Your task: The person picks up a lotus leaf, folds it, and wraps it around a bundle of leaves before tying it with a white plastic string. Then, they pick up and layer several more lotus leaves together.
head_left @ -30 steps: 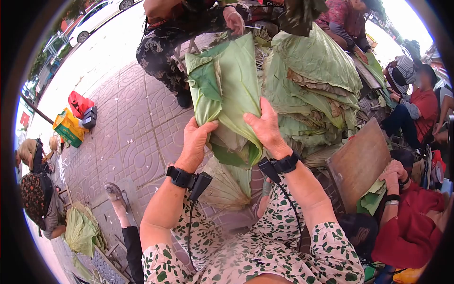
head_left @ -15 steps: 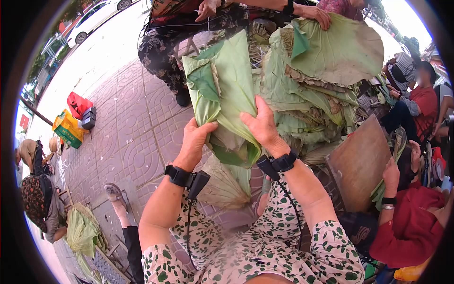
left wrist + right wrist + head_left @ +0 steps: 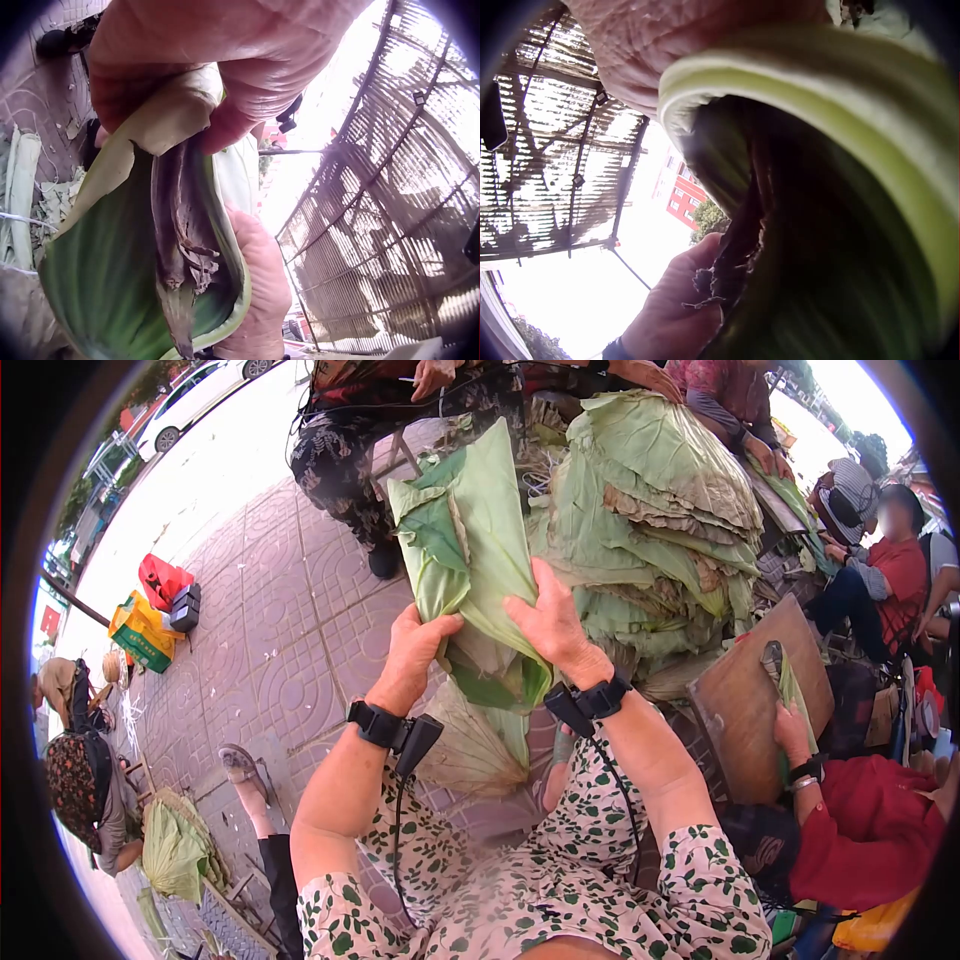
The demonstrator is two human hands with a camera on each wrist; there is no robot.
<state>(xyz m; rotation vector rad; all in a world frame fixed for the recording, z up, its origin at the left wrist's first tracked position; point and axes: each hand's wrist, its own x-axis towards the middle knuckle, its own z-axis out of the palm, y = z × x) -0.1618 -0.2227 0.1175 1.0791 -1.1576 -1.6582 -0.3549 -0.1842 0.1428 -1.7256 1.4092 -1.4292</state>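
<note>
A folded bundle of large green leaves (image 3: 485, 525), which look like lotus leaves, is held up in front of the lap in the head view. My left hand (image 3: 408, 658) grips its near left edge, thumb on top. On the near right edge, my right hand (image 3: 556, 628) grips with its thumb laid over the leaf. The left wrist view shows the rolled leaf's hollow dark green inside (image 3: 112, 255), with a brown shrivelled strip (image 3: 180, 217) in it. In the right wrist view the pale curled rim (image 3: 795, 94) lies against the right hand.
A tall stack of flattened leaves (image 3: 650, 510) stands ahead to the right. Near the knees lies a dry leaf (image 3: 470, 750) on the paving. A brown board (image 3: 740, 710) leans at right beside a person in red (image 3: 860, 830). Bags (image 3: 150, 625) sit at left.
The bundle's far end has shifted slightly left; both hands keep their grip. Across from me, another person's hand has laid a leaf on the stack. The person in red now holds a leaf over the board.
</note>
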